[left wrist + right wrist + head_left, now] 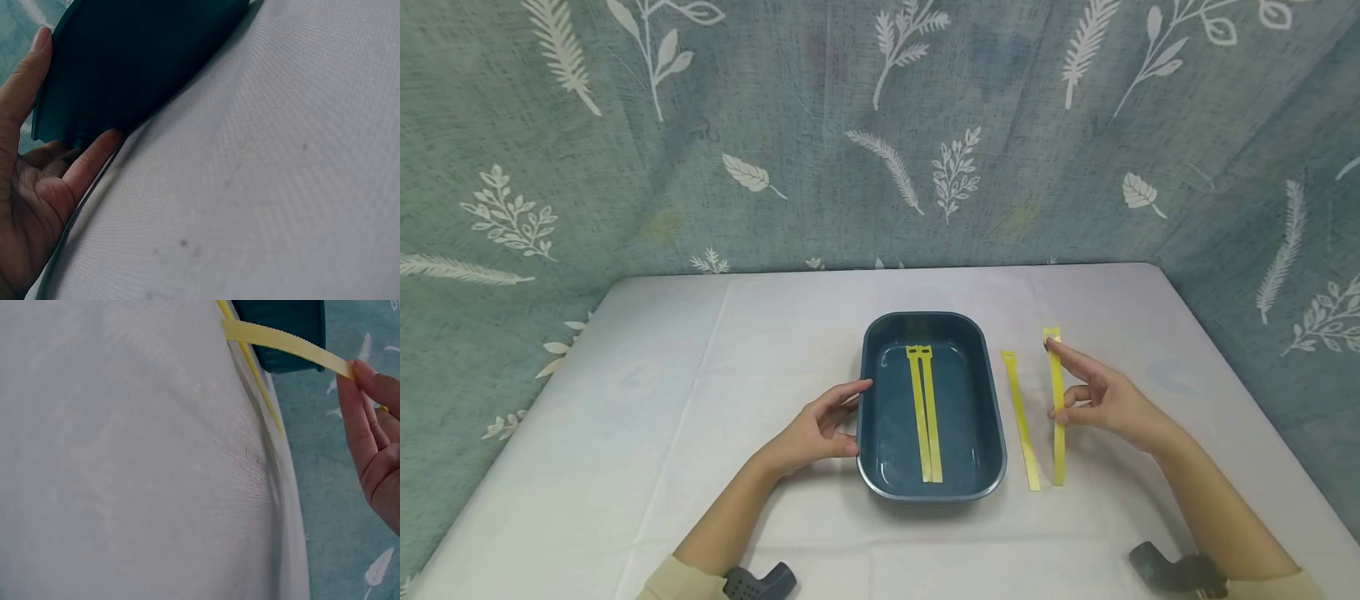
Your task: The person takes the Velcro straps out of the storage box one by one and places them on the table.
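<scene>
A dark blue rectangular tray (880, 433) stands on the table, with two yellow hook-and-loop cable ties (931, 417) lying side by side in it. Against its left wall rests my left hand (812, 429), fingers and thumb spread along the side and touching it; the left wrist view shows this hand (44, 181) beside the dark wall. My right hand (1108, 404) pinches another yellow cable tie (1058, 454) right of the tray. The right wrist view has this tie (281, 340) bowed out from between thumb and fingers. A further cable tie (1021, 425) lies on the table between tray and right hand.
White cloth covers the table (760, 333). A blue-green curtain (820, 167) with white leaf prints hangs behind the table and along its sides. Dark wrist-worn devices (1172, 568) show near both sleeves at the bottom.
</scene>
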A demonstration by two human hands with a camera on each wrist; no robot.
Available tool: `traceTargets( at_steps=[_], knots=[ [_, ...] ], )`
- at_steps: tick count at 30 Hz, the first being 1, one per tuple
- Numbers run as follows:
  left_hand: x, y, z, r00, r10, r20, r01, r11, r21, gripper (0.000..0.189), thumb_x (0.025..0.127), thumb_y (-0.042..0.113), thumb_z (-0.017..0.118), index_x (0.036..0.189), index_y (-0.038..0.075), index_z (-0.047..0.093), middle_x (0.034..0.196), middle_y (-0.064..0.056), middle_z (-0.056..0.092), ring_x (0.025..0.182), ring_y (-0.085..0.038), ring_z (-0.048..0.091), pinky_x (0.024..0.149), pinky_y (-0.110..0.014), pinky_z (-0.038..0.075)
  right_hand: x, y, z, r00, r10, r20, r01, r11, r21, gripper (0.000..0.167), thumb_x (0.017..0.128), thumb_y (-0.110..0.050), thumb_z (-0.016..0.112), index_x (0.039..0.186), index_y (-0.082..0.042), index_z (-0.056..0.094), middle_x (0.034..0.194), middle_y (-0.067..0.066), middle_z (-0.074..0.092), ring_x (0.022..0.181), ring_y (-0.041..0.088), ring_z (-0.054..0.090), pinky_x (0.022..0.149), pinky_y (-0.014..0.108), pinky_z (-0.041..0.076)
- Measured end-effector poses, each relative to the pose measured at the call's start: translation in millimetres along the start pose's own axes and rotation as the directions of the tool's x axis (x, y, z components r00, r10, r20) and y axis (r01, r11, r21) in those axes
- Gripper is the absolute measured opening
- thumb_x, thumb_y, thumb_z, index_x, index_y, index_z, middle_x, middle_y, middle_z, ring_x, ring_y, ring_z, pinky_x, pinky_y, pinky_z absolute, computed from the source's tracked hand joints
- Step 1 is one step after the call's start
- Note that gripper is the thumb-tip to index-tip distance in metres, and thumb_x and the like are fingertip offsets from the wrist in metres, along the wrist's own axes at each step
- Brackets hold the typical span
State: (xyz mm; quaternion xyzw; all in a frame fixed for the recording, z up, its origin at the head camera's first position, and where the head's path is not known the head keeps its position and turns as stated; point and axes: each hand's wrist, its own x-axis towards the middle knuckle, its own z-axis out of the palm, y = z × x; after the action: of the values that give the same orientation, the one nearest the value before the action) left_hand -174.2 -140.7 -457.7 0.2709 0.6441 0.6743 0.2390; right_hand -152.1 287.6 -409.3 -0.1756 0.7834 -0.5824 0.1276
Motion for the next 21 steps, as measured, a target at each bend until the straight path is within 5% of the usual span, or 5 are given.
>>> traceTargets(
  at_steps=[21],
  knots=[
    [0.1,-1.7,-0.8,1.0,0.011,0.004,-0.011,1.0,0.002,0.085,0.077,0.013,0.079,0.146,0.008,0.031,0.155,-0.017,0.018,0.141,-0.042,0.018,0.094,-0.037,0.051,9.5,27.7,7.2,0.994,0.048,-0.098,-0.059,0.992,-0.115,0.086,0.076,0.002,0.074,0.148,-0.005,0.028,0.154,0.018,0.024,0.078,0.012,0.061,0.066,0.019,0.054]
  ],
)
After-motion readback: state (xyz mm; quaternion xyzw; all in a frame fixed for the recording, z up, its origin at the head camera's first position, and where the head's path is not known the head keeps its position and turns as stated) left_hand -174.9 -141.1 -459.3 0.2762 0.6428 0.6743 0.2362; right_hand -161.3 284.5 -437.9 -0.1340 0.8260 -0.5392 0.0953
